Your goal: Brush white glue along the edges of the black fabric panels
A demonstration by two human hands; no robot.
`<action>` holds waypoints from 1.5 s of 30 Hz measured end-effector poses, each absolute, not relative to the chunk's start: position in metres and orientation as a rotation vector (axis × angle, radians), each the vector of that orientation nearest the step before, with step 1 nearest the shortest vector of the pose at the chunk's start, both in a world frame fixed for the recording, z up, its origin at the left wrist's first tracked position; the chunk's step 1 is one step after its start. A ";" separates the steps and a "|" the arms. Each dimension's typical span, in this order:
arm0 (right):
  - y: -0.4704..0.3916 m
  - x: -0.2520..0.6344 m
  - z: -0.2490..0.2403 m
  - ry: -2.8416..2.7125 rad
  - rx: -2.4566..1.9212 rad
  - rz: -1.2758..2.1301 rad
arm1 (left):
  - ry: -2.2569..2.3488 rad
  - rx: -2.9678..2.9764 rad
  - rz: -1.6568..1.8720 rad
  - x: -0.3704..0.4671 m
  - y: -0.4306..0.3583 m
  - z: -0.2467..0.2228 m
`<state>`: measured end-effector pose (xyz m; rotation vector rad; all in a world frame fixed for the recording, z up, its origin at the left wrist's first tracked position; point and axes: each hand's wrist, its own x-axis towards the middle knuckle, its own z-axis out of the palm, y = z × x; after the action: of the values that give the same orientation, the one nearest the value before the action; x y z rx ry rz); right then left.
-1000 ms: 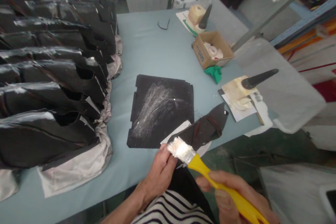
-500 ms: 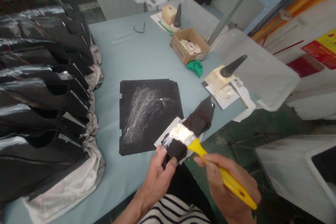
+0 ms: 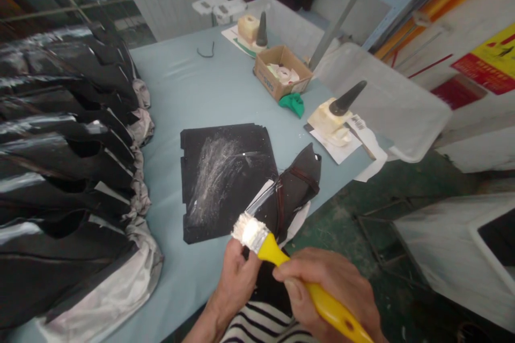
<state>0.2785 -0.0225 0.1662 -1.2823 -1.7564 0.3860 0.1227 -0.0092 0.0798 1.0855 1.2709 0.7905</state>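
My right hand [image 3: 336,286] is closed around the yellow handle of a paintbrush [image 3: 273,252], its bristles caked with white paste. In my left hand [image 3: 239,273], the near end of a black piece with brown straps and a pale lining [image 3: 289,187] is gripped; this looks like a shoe or boot upper. The brush head covers that end and part of my left fingers. A pale wet streak runs along the edge of the upper. Beneath its far side lies a flat black board [image 3: 221,182] smeared with dried white marks.
Several black pieces with pale fabric ends [image 3: 76,214] are lined up at the left of the blue-grey table [image 3: 173,91]. Further back are a cardboard box [image 3: 281,72], a green cloth [image 3: 292,103], and two cream blocks with dark cones [image 3: 332,118]. Clear plastic bins [image 3: 394,102] stand beyond the right edge.
The brush has moved left and down to the near end of the upper, over my left fingers. The upper has turned, showing more of its strapped black side and a white-streaked edge.
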 end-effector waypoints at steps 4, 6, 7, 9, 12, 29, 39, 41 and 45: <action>-0.020 0.291 0.169 -1.777 -1.490 0.243 | 1.297 1.207 0.813 0.122 -0.005 0.085; -0.022 0.292 0.174 -1.749 -1.554 0.187 | 1.274 1.263 0.818 0.122 -0.004 0.085; -0.023 0.291 0.177 -1.745 -1.553 0.195 | 1.267 1.278 0.819 0.122 -0.003 0.084; -0.025 0.285 0.180 -1.769 -1.493 0.302 | 1.234 1.278 0.819 0.121 -0.003 0.081; -0.021 0.280 0.176 -1.835 -1.392 0.439 | 1.239 1.223 0.792 0.120 -0.004 0.076; 0.005 0.314 0.140 -1.454 -1.653 0.222 | 1.408 1.032 0.735 0.118 -0.008 0.071; 0.032 0.323 0.129 -1.441 -1.628 0.293 | 1.468 0.842 0.791 0.112 0.004 0.071; 0.036 0.326 0.125 -1.395 -1.637 0.298 | 1.494 0.822 0.817 0.111 0.007 0.070; 0.027 0.313 0.141 -1.484 -1.497 0.459 | 1.482 0.747 0.831 0.105 0.005 0.062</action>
<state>0.3126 0.0270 0.1409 -1.4970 -1.4838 0.4593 0.1049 0.0052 0.0623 0.7471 1.4824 0.8310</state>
